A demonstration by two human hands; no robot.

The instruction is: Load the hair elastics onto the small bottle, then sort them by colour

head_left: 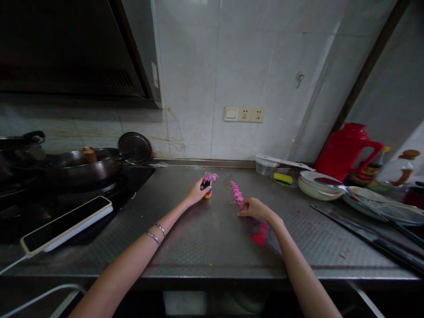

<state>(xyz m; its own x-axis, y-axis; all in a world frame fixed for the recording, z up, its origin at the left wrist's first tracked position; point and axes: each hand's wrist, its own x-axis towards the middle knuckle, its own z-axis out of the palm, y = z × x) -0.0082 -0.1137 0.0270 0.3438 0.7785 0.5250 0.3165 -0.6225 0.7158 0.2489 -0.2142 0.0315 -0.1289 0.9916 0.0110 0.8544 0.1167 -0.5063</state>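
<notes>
The fingers (201,188) of the left hand (196,193) are closed round a small jar (208,184) with a pink top, which stands upright on the bench (198,238) near its middle. We judge the grip is there to steady it, since it is narrow and could tip. The fingers (242,211) of the right hand (254,208) are drawn together on the near end of a pink strip (236,193), which lies flat just right of the jar and runs away from us. We cannot tell whether they pinch it or press it down. Under the right wrist lies a red scrap (260,237) in something clear. Farther left, a phone (65,224) rests at the hob's edge by a dark pan (82,168). To the right, stacked bowls (317,182), plates (380,204) and a red jug (347,151) crowd that end, and they leave only the middle free.
</notes>
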